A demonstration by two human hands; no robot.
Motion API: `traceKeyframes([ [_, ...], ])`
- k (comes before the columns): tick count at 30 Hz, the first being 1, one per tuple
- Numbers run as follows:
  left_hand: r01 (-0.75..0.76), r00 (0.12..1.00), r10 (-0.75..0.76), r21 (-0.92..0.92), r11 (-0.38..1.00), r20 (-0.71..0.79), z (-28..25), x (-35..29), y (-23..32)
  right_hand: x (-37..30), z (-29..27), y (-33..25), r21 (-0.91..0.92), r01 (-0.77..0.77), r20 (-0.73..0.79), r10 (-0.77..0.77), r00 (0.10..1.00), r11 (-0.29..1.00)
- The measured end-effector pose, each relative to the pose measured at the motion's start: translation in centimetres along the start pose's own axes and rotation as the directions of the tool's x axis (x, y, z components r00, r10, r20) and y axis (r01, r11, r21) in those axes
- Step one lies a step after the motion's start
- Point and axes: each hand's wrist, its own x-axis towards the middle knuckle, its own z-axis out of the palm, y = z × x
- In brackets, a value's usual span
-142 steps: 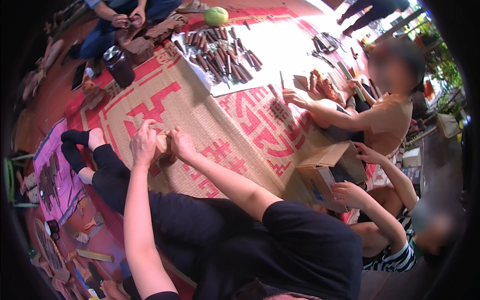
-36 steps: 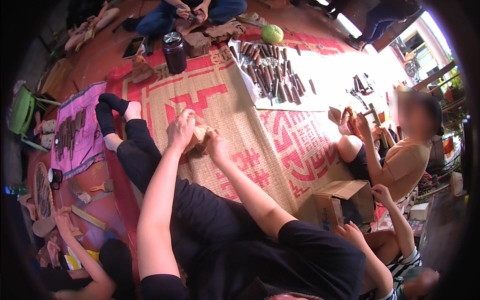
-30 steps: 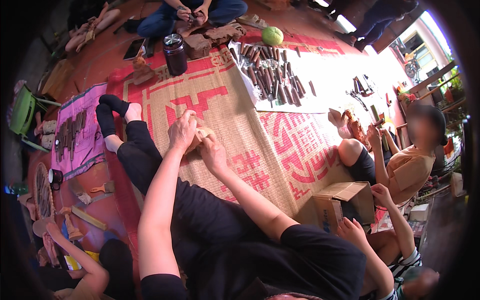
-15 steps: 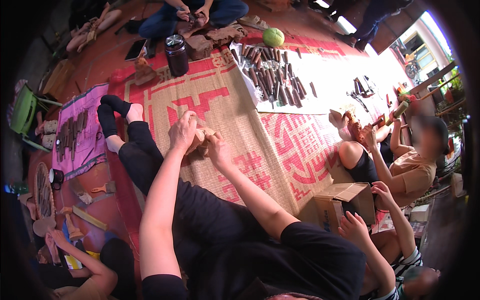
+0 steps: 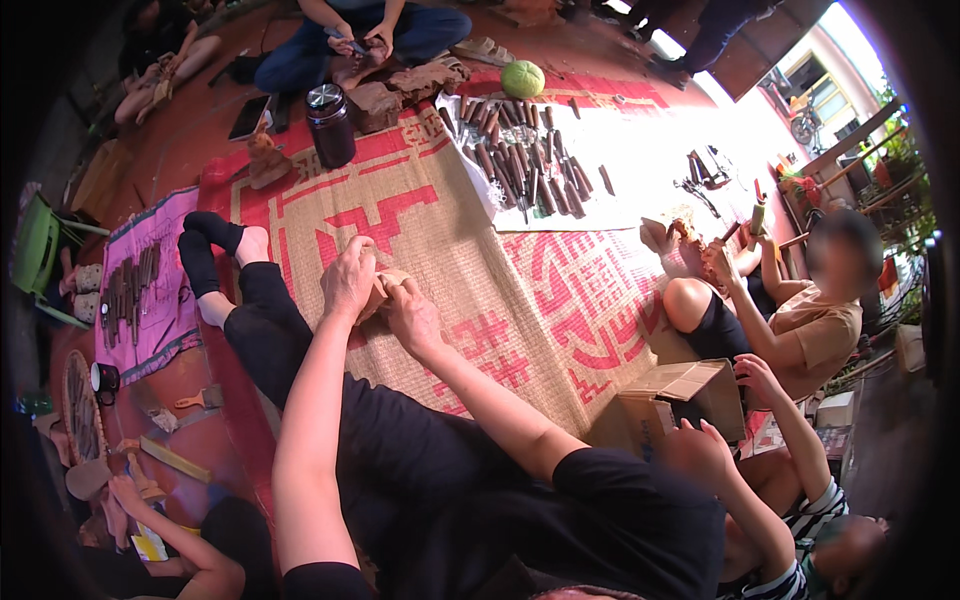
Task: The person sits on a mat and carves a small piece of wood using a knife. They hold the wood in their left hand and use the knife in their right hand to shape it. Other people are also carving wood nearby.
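Note:
My left hand [image 5: 349, 286] is closed around the far left side of a small tan-brown carved lump [image 5: 374, 301], fingers bent over its top. My right hand [image 5: 413, 316] is closed at its right side, thumb and fingertips pressed against the upper surface. Both hands hold the lump above the woven mat [image 5: 465, 270], beyond my black-trousered legs. Fingers cover most of the lump, so its shape and exact material are hard to make out. Whether a small tool is in the right fingers cannot be seen.
Several dark-handled carving tools [image 5: 535, 165] lie on a white sheet, others [image 5: 130, 290] on a pink cloth [image 5: 160, 345]. A dark thermos [image 5: 330, 130], a small brown figurine [image 5: 267, 162] and a green fruit [image 5: 522, 79] stand ahead. A cardboard box [image 5: 690, 390] and co-workers sit around.
The view has shifted slightly, so most things sit further left. My right fingers have bent closer over the lump. My left hand keeps its hold.

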Motion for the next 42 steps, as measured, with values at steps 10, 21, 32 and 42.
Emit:
traceKeyframes([
  [10, -0.039, 0.998, 0.039, 0.005, 0.999, -0.050, 1.3, 0.3, -0.9, 0.6, 0.3, 1.7, -0.069, -0.079, 0.080, 0.084, 0.993, 0.994],
  [21, 0.029, 1.000, -0.029, 0.013, 0.999, 0.007, 0.5, 0.2, 0.3, 1.2, 0.7, 2.6, -0.021, -0.091, 0.110, 0.092, 0.990, 0.996],
  [32, 0.034, 0.999, -0.034, -0.001, 0.999, -0.006, 1.0, 0.3, 0.1, 2.0, 0.2, 2.2, -0.091, -0.108, 0.130, 0.120, 0.984, 0.990],
  [42, 0.033, 0.999, -0.033, -0.018, 0.999, 0.003, 1.1, 0.4, 0.3, 2.3, 1.6, 5.3, -0.111, -0.158, 0.175, 0.176, 0.969, 0.981],
])
